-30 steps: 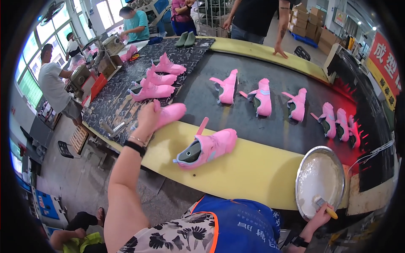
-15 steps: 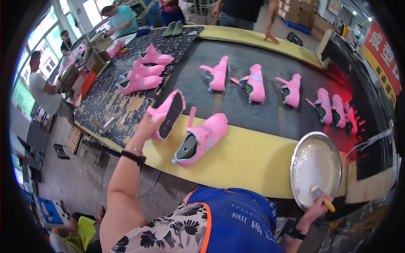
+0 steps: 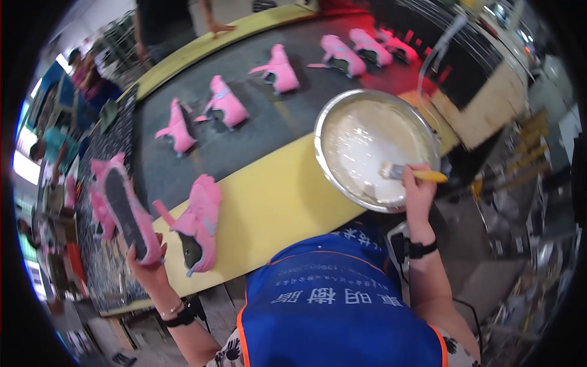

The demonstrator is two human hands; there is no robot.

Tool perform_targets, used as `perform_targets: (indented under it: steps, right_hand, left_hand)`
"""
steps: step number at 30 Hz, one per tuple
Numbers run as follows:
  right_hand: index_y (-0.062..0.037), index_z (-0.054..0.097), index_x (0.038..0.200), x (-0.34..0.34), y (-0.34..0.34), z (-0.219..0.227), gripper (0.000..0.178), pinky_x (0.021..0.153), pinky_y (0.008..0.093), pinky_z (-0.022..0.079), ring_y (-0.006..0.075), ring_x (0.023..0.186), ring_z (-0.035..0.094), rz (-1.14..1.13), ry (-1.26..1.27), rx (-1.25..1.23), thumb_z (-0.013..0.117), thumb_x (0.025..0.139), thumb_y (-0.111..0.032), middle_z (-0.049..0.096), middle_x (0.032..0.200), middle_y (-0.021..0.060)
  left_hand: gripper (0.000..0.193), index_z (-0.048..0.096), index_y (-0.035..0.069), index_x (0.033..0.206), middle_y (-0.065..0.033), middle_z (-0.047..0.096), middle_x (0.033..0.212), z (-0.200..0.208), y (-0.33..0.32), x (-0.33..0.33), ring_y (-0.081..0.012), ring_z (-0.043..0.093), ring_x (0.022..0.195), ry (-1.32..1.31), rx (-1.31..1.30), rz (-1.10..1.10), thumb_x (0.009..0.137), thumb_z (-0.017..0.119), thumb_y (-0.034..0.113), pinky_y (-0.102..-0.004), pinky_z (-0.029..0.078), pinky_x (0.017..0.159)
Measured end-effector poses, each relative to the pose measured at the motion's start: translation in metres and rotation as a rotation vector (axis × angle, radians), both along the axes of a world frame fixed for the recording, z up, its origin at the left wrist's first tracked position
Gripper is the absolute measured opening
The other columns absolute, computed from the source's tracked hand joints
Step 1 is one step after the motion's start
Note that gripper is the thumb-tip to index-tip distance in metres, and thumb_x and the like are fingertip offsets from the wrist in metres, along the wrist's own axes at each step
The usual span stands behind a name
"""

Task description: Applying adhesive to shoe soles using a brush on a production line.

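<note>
My left hand (image 3: 147,272) grips a pink shoe (image 3: 125,214) by its lower end, its dark sole turned up into view. Beside it, a second pink shoe (image 3: 206,223) with a loose strap and a dark green last inside stands on the yellow ledge (image 3: 275,211). My right hand (image 3: 419,199) pinches a paintbrush (image 3: 431,176) by its yellow handle. The bristles rest in or just above the white liquid (image 3: 351,156) of a round metal bowl (image 3: 320,147).
Beyond the ledge runs a dark conveyor belt (image 3: 244,139) bearing several pink shoes (image 3: 229,109). Its right end passes under a red-lit black machine (image 3: 428,30). Another person's hand (image 3: 220,27) hangs over the far yellow edge. More pink shoes (image 3: 103,211) stand behind the held one.
The view has swung right. My left hand still holds the shoe, now more upright and nearer the other shoe. My right hand has shifted the brush further into the bowl.
</note>
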State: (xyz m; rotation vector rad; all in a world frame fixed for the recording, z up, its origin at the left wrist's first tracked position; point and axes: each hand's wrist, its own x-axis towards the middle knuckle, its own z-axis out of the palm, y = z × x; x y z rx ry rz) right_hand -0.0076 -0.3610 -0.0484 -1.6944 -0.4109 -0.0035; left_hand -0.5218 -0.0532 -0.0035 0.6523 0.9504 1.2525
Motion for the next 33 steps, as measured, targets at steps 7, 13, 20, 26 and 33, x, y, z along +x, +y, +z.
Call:
perform_targets:
  steps: [7, 13, 20, 26, 33]
  right_hand:
    - [-0.0014, 0.066, 0.091, 0.004, 0.012, 0.024, 0.014, 0.066, 0.0325, 0.052, 0.0224, 0.073, 0.068, 0.097, -0.286, -0.364, 0.074, 0.085, -0.012, 0.068, 0.081, 0.0120]
    - [-0.0013, 0.069, 0.091, 0.014, 0.021, 0.035, 0.020, 0.066, 0.0360, 0.054, 0.0309, 0.076, 0.069, 0.201, -0.313, -0.695, 0.078, 0.080, -0.016, 0.068, 0.084, 0.0163]
    - [-0.0024, 0.068, 0.086, 0.029, 0.007, 0.053, 0.017, 0.061, 0.0301, 0.052, 0.0236, 0.065, 0.067, 0.068, -0.317, -0.439, 0.078, 0.083, -0.016, 0.067, 0.077, 0.0104]
    - [-0.0108, 0.070, 0.088, 0.022, 0.015, 0.076, 0.010, 0.096, 0.0416, 0.040, 0.0244, 0.091, 0.066, 0.117, -0.537, -0.472, 0.076, 0.080, -0.014, 0.069, 0.088, 0.0047]
    - [-0.0209, 0.073, 0.091, -0.025, 0.036, 0.104, 0.016, 0.107, 0.0454, 0.030, 0.0170, 0.093, 0.066, 0.593, -0.779, -0.237, 0.074, 0.077, -0.013, 0.068, 0.092, -0.0031]
  left_hand:
    - [0.078, 0.041, -0.004, 0.141, -0.0263, 0.059, 0.126, 0.028, -0.073, 0.098, -0.0351, 0.067, 0.098, -0.006, 0.077, -0.258, 0.083, 0.059, 0.045, -0.0404, 0.059, 0.076]
    - [0.078, 0.043, -0.009, 0.140, -0.0192, 0.061, 0.128, -0.007, -0.097, 0.178, -0.0253, 0.066, 0.107, 0.062, -0.088, -0.968, 0.078, 0.062, 0.033, -0.0353, 0.056, 0.088]
    - [0.073, 0.044, -0.009, 0.142, -0.0150, 0.059, 0.134, -0.014, -0.089, 0.226, -0.0202, 0.059, 0.119, 0.235, -0.025, -1.173, 0.082, 0.061, 0.029, -0.0307, 0.043, 0.104]
    - [0.063, 0.049, -0.009, 0.139, -0.0127, 0.063, 0.127, 0.002, -0.065, 0.230, -0.0180, 0.058, 0.116, 0.353, 0.059, -1.232, 0.084, 0.058, 0.021, -0.0292, 0.042, 0.102]
    - [0.058, 0.053, -0.008, 0.135, -0.0117, 0.064, 0.125, 0.019, -0.057, 0.235, -0.0172, 0.058, 0.114, 0.432, 0.026, -1.287, 0.085, 0.059, 0.022, -0.0278, 0.041, 0.101]
